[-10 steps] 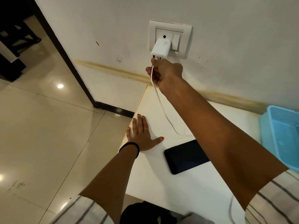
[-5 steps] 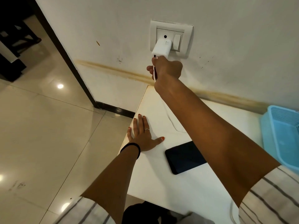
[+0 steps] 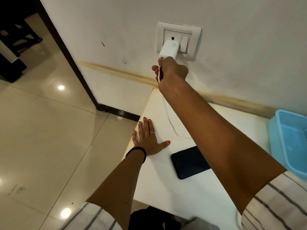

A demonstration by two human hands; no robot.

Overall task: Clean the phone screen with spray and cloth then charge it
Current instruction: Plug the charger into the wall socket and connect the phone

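A white charger adapter (image 3: 169, 49) sits plugged into the wall socket plate (image 3: 194, 33). My right hand (image 3: 171, 70) is raised just under the adapter, fingers closed on the plug end of a white cable (image 3: 171, 123). The cable hangs from my fist and runs down onto the white table (image 3: 167, 193), passing behind my forearm. A dark phone (image 3: 189, 161) lies flat on the table, its right part hidden by my right arm. My left hand (image 3: 147, 138) rests flat, fingers spread, on the table's left edge, apart from the phone.
A light blue plastic basket (image 3: 289, 140) stands at the table's right end against the wall. Glossy tiled floor (image 3: 43, 138) spreads to the left of the table. A dark door frame (image 3: 69, 55) runs down the wall, with dark furniture (image 3: 15, 47) beyond it.
My right hand has shifted slightly up against the adapter's underside with the cable end. The left hand and the phone have stayed put.
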